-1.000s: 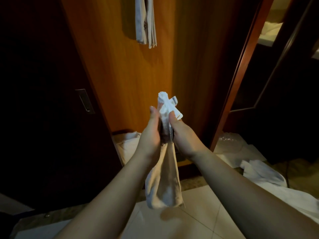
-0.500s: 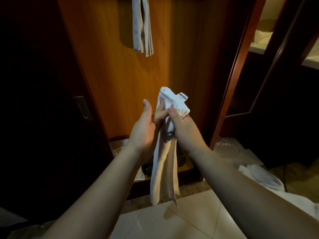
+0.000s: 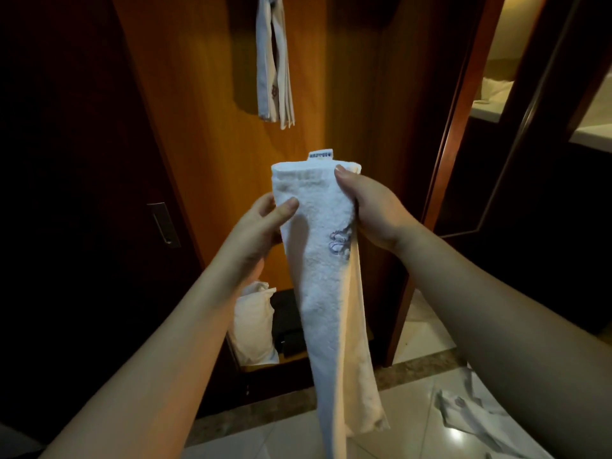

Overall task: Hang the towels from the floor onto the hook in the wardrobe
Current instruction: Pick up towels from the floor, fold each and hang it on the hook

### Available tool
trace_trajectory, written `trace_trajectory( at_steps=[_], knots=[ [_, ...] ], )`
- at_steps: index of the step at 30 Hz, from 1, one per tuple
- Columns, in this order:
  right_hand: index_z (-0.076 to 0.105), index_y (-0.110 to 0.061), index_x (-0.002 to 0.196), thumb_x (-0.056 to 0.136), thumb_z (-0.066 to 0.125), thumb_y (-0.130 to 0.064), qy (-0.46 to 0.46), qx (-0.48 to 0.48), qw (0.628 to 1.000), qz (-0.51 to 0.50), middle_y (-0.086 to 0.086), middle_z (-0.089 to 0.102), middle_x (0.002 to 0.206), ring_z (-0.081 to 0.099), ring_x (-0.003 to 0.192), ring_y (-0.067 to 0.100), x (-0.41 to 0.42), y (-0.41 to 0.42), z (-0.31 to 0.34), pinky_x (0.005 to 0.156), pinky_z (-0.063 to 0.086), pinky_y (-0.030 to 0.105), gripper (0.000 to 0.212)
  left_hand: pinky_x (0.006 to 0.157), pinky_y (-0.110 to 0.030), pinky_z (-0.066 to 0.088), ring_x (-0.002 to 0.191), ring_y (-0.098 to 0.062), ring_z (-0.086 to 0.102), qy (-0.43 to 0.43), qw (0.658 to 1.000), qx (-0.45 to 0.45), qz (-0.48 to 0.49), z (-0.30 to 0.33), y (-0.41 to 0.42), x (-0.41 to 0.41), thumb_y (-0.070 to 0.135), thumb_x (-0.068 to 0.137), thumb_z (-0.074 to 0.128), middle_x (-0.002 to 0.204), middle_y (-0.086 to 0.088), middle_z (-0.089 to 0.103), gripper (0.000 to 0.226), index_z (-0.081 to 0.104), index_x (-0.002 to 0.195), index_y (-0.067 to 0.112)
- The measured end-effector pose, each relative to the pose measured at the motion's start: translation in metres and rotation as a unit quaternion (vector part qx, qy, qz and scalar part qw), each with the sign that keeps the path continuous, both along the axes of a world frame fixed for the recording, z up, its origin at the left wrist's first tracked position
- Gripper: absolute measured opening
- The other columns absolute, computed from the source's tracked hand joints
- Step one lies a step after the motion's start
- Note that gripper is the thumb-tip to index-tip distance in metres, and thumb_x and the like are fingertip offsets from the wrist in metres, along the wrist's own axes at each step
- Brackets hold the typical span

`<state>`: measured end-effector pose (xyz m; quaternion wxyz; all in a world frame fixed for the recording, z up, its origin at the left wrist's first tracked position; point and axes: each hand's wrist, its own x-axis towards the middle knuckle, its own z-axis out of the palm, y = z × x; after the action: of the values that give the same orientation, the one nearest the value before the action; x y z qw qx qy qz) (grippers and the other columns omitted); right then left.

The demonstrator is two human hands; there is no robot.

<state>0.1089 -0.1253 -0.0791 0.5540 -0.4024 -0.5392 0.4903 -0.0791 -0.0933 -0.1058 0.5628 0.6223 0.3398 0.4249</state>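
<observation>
I hold a folded white towel (image 3: 326, 286) upright in front of the open wardrobe, its label tab at the top and an embroidered mark on its right side. My left hand (image 3: 261, 223) pinches its upper left edge with the thumb on the front. My right hand (image 3: 374, 210) grips its upper right edge. The towel's lower end hangs free above the tiled floor. Higher up, several white towels (image 3: 275, 64) hang against the wardrobe's wooden back panel; the hook itself is out of view.
A white bundle (image 3: 253, 323) and a dark box (image 3: 288, 329) sit on the wardrobe floor. More white towels (image 3: 470, 412) lie on the tiles at lower right. A dark sliding door with a metal handle (image 3: 164, 223) stands left; a red-brown door frame (image 3: 453, 127) right.
The towel has been raised and spread wider at the top between my hands, its flat face now turned toward me. My view has moved closer to the wardrobe.
</observation>
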Motion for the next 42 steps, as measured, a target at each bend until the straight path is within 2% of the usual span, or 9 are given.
trace_trajectory(
  at_steps=[6,10,14,18,21,23,28,31,42],
  knots=[
    [0.066,-0.009,0.12,0.091,0.048,-0.041,0.048,0.01,0.998,0.035,0.015,0.071,0.122,0.065,0.12,0.029,0.004,0.002,0.025,0.108,0.047,0.044,0.046,0.078,-0.029,0.059,0.102,-0.021,0.073,-0.093,0.991,-0.034,-0.095,0.009,0.001,0.008,0.05,0.052,0.094,0.115,-0.005,0.075,0.069,0.073,0.113,0.024],
    [0.063,-0.003,0.131,0.086,0.054,-0.043,0.048,0.013,0.999,0.007,0.025,0.061,0.135,0.055,0.13,0.04,0.007,0.002,0.029,0.118,0.033,0.057,0.061,0.079,-0.028,0.058,0.103,-0.024,0.073,-0.107,0.993,-0.001,-0.052,0.014,-0.008,0.021,0.042,0.068,0.085,0.113,-0.006,0.075,0.037,0.079,0.102,0.027],
    [0.075,-0.023,0.118,0.084,0.062,-0.055,0.061,0.036,0.997,0.011,0.013,0.069,0.127,0.062,0.123,0.031,0.015,0.006,0.016,0.116,0.035,0.059,0.048,0.079,-0.031,0.059,0.101,-0.024,0.073,-0.117,0.993,0.003,-0.014,0.019,-0.012,0.027,0.038,0.072,0.08,0.108,-0.006,0.077,0.024,0.081,0.095,0.029],
    [0.064,-0.033,0.134,0.072,0.067,-0.079,0.092,-0.017,0.994,0.058,0.005,0.064,0.138,0.06,0.128,0.024,0.018,0.005,-0.031,0.101,0.052,0.043,0.078,0.076,-0.036,0.06,0.099,-0.024,0.075,-0.113,0.993,-0.04,0.011,0.031,-0.011,0.024,0.043,0.074,0.08,0.108,-0.005,0.077,0.04,0.075,0.107,0.022],
    [0.076,-0.033,0.114,0.056,0.081,-0.076,0.056,-0.053,0.996,0.052,-0.003,0.073,0.121,0.068,0.115,0.015,0.013,-0.002,-0.064,0.092,0.055,0.032,0.073,0.078,-0.042,0.06,0.101,-0.026,0.074,-0.121,0.99,-0.067,0.002,0.041,-0.006,0.019,0.035,0.078,0.075,0.11,-0.007,0.076,0.043,0.068,0.116,0.018],
    [0.068,-0.024,0.122,0.058,0.086,-0.067,0.018,-0.067,0.996,0.05,-0.001,0.073,0.121,0.068,0.116,0.019,0.008,-0.006,-0.077,0.096,0.054,0.035,0.079,0.083,-0.045,0.057,0.1,-0.025,0.074,-0.096,0.993,-0.068,0.006,0.048,-0.001,0.016,0.031,0.086,0.071,0.11,-0.006,0.076,0.037,0.067,0.12,0.017],
    [0.057,-0.044,0.108,0.076,0.078,-0.056,-0.125,-0.058,0.989,-0.046,-0.028,0.072,0.102,0.069,0.097,-0.004,-0.01,-0.009,-0.091,0.086,0.055,0.028,0.04,0.097,-0.053,0.049,0.104,-0.026,0.071,-0.043,0.997,-0.058,0.039,0.064,0.005,0.009,0.035,0.087,0.071,0.113,-0.002,0.075,0.041,0.064,0.125,0.02],
    [0.058,-0.042,0.106,0.082,0.073,-0.056,-0.15,-0.038,0.984,-0.087,-0.023,0.073,0.101,0.068,0.094,-0.006,-0.015,-0.007,-0.094,0.084,0.052,0.027,0.031,0.101,-0.055,0.047,0.11,-0.029,0.068,-0.044,0.997,-0.053,0.032,0.073,0.007,0.003,0.034,0.087,0.07,0.117,-0.004,0.073,0.042,0.064,0.125,0.019],
    [0.054,-0.018,0.132,0.057,0.094,-0.054,0.024,-0.052,0.996,0.074,0.008,0.072,0.124,0.068,0.116,0.03,-0.016,0.005,-0.077,0.1,0.054,0.049,0.092,0.101,-0.054,0.048,0.117,-0.034,0.066,-0.062,0.995,-0.053,-0.05,0.088,0.017,-0.017,0.032,0.09,0.065,0.12,-0.011,0.069,0.052,0.057,0.136,0.009]
  ],
)
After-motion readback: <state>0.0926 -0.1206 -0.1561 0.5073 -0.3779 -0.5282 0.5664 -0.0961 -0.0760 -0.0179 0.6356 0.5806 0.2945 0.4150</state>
